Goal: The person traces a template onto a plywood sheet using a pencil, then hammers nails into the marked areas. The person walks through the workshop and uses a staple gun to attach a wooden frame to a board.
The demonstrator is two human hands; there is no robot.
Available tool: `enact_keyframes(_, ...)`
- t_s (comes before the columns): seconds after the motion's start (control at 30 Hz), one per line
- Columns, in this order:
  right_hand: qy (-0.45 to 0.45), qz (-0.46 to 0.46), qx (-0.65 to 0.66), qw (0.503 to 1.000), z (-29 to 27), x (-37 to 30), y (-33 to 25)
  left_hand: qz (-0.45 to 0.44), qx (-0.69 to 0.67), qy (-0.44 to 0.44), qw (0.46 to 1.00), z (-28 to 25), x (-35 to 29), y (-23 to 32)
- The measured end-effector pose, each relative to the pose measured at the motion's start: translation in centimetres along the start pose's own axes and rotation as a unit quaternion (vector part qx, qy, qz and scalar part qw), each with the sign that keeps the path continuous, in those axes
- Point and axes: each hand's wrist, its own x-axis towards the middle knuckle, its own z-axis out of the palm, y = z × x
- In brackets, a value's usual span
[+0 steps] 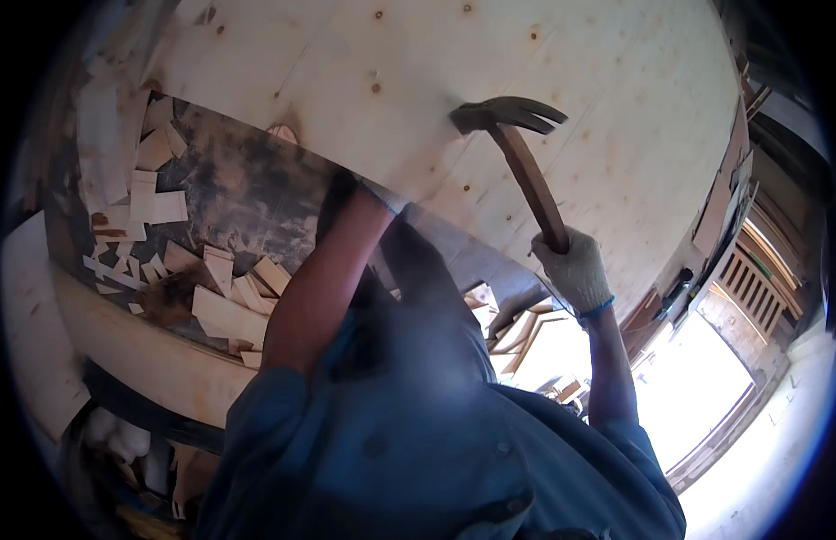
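Two hands are at work around a broad pale wooden panel (pixel 616 90), which fills the far part of the scene and bears scattered small brown spots. On the right, the right hand (pixel 574 270), in a whitish knitted glove with a blue cuff, is clamped around the lower end of the handle of a claw hammer (pixel 529 184). The hammer is over the panel, its handle slanting far and left from the hand, its claw toward the right and its striking end toward the left; whether the head touches the wood is hard to judge from this angle.

Left of it, the left hand (pixel 393 200) goes in at the panel's near edge, with only a bit of glove showing at the wrist, so I cannot tell whether its fingers are apart or closed on anything. Pale wood offcuts (pixel 224 315) lie piled on the left. A slatted wooden frame (pixel 749 290) stands far on the right, beside a bright opening (pixel 697 378).
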Motion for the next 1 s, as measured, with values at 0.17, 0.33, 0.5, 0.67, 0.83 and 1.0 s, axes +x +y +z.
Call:
enact_keyframes(0.17,0.036,-0.078,-0.098,0.991,-0.5,1.2,-2.0,0.006,0.011,-0.039,0.999,-1.2,0.6,1.9)
enact_keyframes(0.33,0.009,0.011,-0.034,0.999,-1.1,-0.3,-0.6,-0.001,-0.104,0.0,0.995,0.8,-0.2,-0.9)
enact_keyframes(0.5,0.04,0.057,0.024,0.997,-0.9,-1.1,-2.4,-0.012,-0.029,-0.006,0.999,0.8,-0.1,0.3)
enact_keyframes(0.67,0.111,-0.013,0.08,0.991,0.1,-4.9,-2.1,0.027,0.033,0.059,0.997,0.5,-0.7,0.4)
enact_keyframes(0.83,0.064,-0.126,0.084,0.986,6.4,-2.6,7.5,-0.006,0.113,-0.058,0.992,-1.0,0.4,1.6)
enact_keyframes(1.0,0.121,-0.042,0.096,0.987,7.4,-3.6,3.4,-0.026,0.036,0.014,0.999,0.8,-0.7,0.4)
